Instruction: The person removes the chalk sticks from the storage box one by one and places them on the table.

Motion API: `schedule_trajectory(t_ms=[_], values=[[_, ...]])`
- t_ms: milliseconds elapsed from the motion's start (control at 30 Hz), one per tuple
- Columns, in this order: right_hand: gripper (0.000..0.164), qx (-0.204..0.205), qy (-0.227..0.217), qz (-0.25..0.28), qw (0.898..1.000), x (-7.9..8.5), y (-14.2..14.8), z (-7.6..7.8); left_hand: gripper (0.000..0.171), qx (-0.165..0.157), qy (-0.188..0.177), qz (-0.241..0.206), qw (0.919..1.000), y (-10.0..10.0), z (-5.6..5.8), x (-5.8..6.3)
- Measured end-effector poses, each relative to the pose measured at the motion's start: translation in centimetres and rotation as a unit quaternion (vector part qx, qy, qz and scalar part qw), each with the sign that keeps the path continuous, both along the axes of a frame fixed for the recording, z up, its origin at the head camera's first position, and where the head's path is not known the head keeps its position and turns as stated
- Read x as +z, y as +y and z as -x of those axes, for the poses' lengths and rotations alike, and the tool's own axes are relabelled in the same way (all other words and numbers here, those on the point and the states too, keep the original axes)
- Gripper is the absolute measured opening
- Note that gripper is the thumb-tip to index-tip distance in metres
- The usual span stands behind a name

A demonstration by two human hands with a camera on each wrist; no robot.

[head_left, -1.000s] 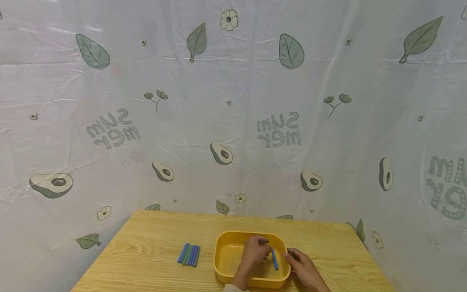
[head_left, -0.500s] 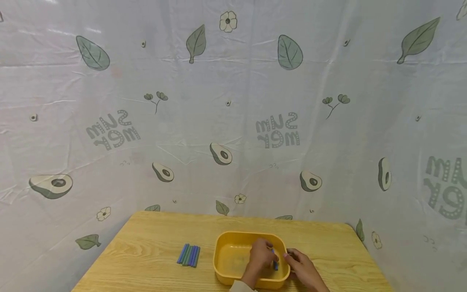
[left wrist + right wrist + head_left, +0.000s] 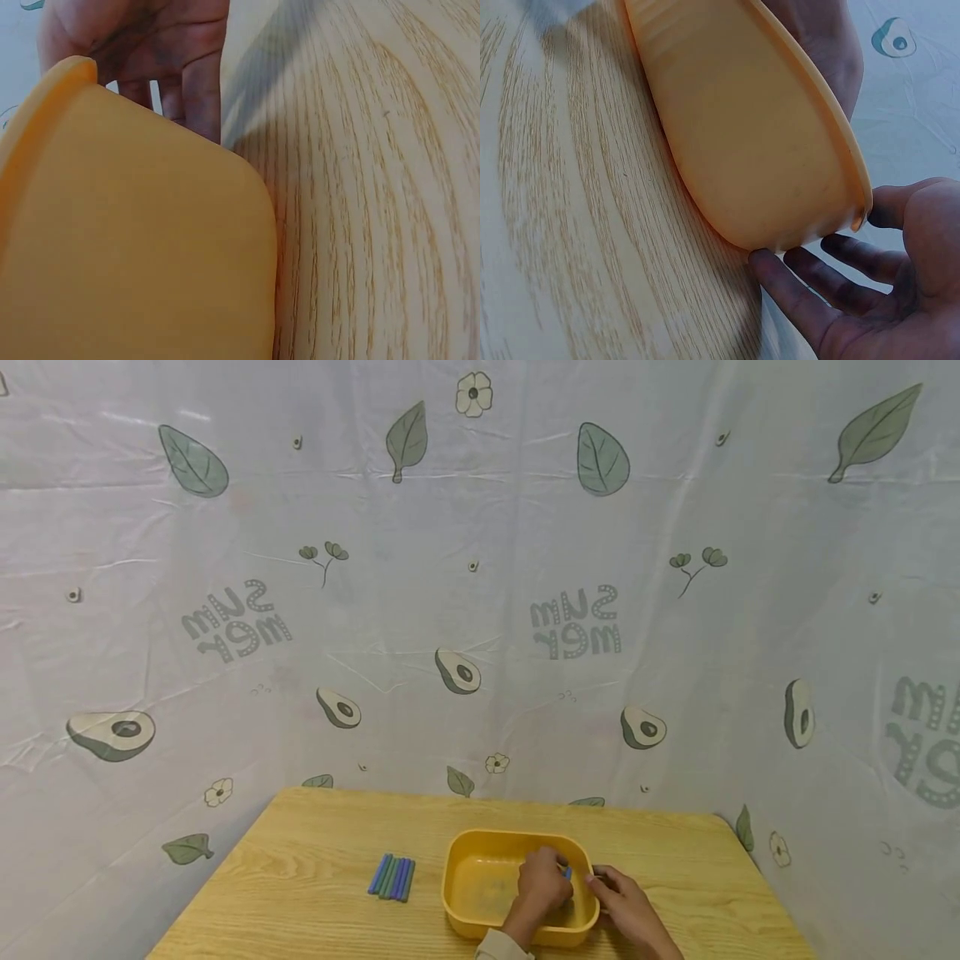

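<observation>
A yellow plastic basin (image 3: pixel 480 935) stands on the wooden table. My left hand (image 3: pixel 543 878) reaches down inside its right part, fingers curled at a thin blue stick (image 3: pixel 567 873). Most of that stick is hidden by the hand. At the basin's right end, my right hand (image 3: pixel 628 906) holds the rim. In the right wrist view, the thumb of the right hand (image 3: pixel 922 262) lies at the rim and its fingers touch the outer wall. The left wrist view is filled by the basin's outer wall (image 3: pixel 150 225), with the right hand (image 3: pixel 165 45) behind it.
Left of the basin, several blue, green and purple sticks (image 3: pixel 392 877) lie side by side on the table (image 3: pixel 300 877). A pale curtain (image 3: pixel 480 610) printed with leaves and avocados surrounds the table's back and sides.
My left hand has shifted slightly right and lower in the basin, covering most of the blue stick that lay in plain view. The right hand keeps its hold on the rim.
</observation>
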State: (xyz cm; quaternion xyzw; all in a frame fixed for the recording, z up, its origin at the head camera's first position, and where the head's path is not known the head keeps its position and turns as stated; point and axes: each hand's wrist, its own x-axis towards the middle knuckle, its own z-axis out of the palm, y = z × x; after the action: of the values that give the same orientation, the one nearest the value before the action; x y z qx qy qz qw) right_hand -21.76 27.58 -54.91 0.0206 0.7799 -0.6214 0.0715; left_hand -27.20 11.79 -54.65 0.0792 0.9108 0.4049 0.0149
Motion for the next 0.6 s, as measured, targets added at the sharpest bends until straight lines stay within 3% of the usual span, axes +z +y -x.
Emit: schedule_trajectory(t_ms=[167,433,600], values=[[0.061,-0.010,-0.007,0.001,1.000,0.0,-0.2,-0.1,0.026,-0.015,-0.017,-0.047,0.9986,-0.4,-0.1,0.1],[0.067,0.011,-0.005,0.007,1.000,-0.4,0.0,-0.1,0.023,-0.020,-0.022,-0.119,0.9925,-1.9,-0.5,0.3],[0.066,0.003,-0.006,-0.001,1.000,-0.1,0.0,0.0,0.026,-0.028,-0.036,-0.198,0.9791,-2.3,-0.3,0.5]])
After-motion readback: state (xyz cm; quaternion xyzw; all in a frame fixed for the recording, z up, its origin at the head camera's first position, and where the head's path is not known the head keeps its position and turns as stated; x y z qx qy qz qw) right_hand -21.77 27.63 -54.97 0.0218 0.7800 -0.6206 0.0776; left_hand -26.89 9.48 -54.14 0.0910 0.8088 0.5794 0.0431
